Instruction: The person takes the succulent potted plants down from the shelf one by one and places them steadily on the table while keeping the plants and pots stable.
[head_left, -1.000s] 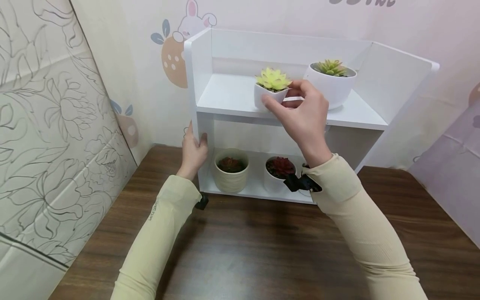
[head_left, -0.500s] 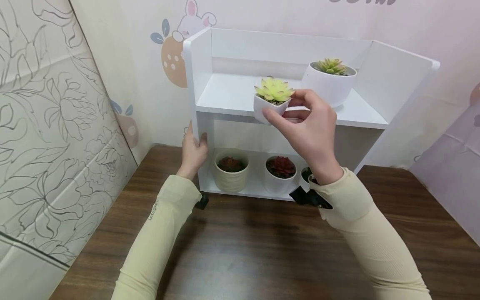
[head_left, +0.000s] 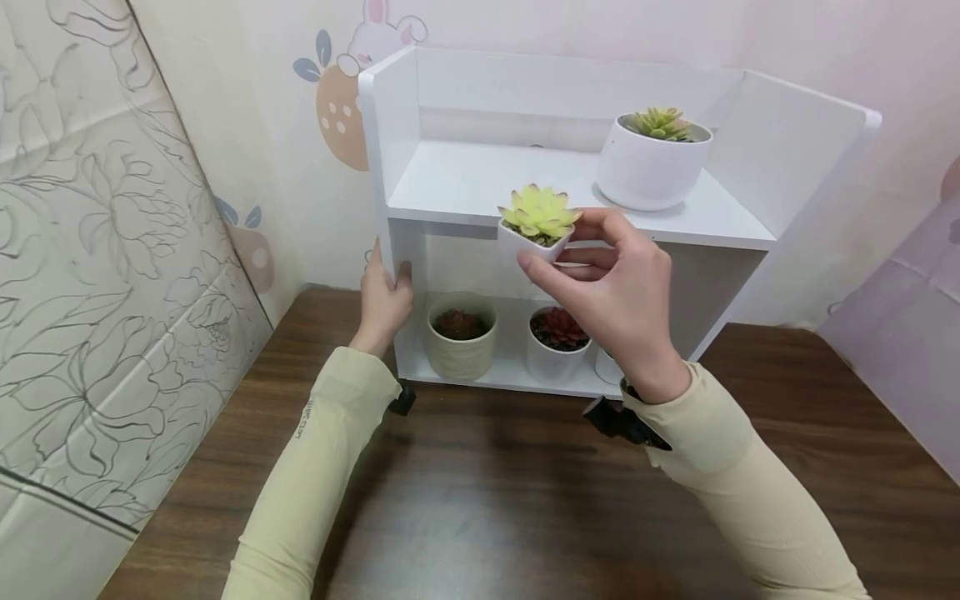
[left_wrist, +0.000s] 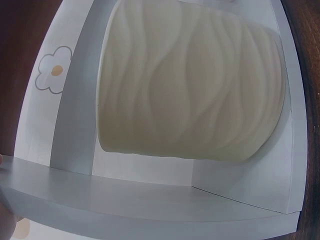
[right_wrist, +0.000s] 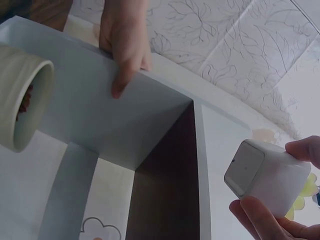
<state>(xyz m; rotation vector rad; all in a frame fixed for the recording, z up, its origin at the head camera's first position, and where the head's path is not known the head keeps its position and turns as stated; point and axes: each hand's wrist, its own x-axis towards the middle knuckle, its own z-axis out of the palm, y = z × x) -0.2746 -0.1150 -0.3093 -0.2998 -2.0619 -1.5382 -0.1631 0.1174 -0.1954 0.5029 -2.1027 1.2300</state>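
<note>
My right hand pinches a small white potted succulent with yellow-green leaves, thumb in front and fingers behind. The pot hangs in front of the upper board's edge, slightly tilted. The right wrist view shows its square base from below, with nothing under it. My left hand grips the left side panel of a white two-tier shelf, thumb on the inner face. Beside that hand, on the lower tier, stands a cream pot with wavy ridges, holding a dark red succulent.
A larger white pot with a green succulent stands at the right of the upper tier. Below, a white pot with a red succulent and a smaller one partly hidden by my right hand. The shelf stands on a brown wooden table against the wall.
My right hand has brought the small succulent off the upper board, forward and down past its front edge. My left hand has kept its hold on the side panel.
</note>
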